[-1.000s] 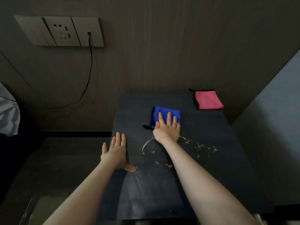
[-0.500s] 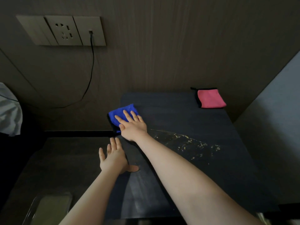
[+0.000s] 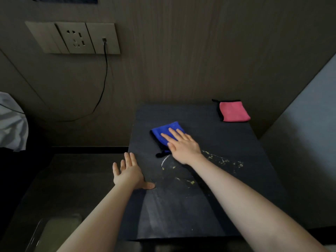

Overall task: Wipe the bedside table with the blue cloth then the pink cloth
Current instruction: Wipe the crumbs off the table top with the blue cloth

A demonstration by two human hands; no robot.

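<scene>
A dark bedside table (image 3: 227, 206) stands against the wall. My right hand (image 3: 181, 145) lies flat, palm down, on the blue cloth (image 3: 164, 132) in the table's left-middle part, pressing it to the top. Yellowish crumbs and smears (image 3: 222, 161) streak the surface right of and below that hand. The pink cloth (image 3: 233, 112), folded with a black trim, lies at the back right corner. My left hand (image 3: 128, 172) rests open on the table's left edge, thumb on the top, fingers spread.
Wall sockets (image 3: 76, 38) with a black cable (image 3: 104, 77) plugged in hang at upper left. White bedding (image 3: 11, 122) shows at the left edge. A pale wall (image 3: 309, 142) borders the table's right side. A lower dark surface (image 3: 72, 179) lies left of the table.
My right hand swept the blue cloth from the table's middle to its left edge, then back toward the middle. My left hand stayed on the left edge.
</scene>
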